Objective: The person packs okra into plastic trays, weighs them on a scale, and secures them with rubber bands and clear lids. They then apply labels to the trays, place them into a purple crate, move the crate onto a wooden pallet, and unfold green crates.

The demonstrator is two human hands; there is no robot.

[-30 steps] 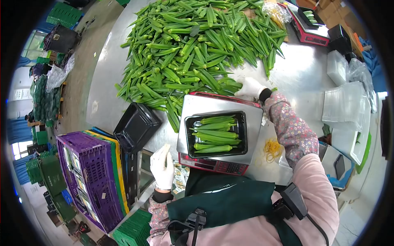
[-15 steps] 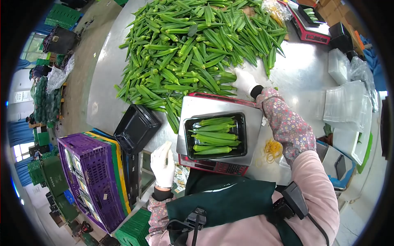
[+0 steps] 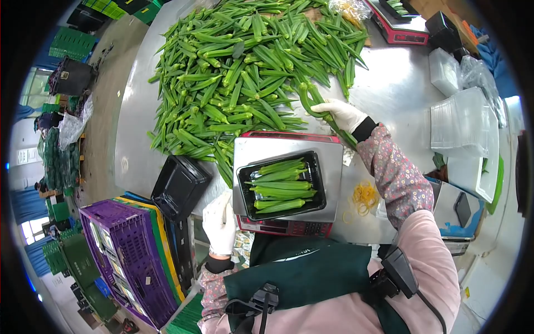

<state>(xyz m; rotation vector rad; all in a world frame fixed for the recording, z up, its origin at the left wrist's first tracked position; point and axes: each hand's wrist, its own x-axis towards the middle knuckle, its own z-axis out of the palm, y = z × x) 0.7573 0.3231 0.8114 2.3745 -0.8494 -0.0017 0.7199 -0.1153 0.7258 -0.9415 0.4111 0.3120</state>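
My right hand (image 3: 344,114), in a white glove, is closed on okra pods (image 3: 305,99) at the right edge of a large okra heap (image 3: 239,67). How many pods are in the grip is partly hidden by the fingers. My left hand (image 3: 219,225), gloved too, is empty beside the left edge of a digital scale (image 3: 334,183), its fingers stretched upward. On the scale's metal plate sits a black tray (image 3: 319,207), turned slightly askew, with several okra pods (image 3: 283,192) laid side by side in it.
Stacked black trays (image 3: 181,186) stand left of the scale, above a purple crate (image 3: 130,250). Yellow rubber bands (image 3: 364,197) lie to its right. Clear plastic containers (image 3: 459,125) are at the far right. A second scale (image 3: 397,34) stands at the back right.
My right hand has drawn back from the heap's edge and now lifts okra pods. The black tray on the scale has turned slightly. My left hand stays about where it was.
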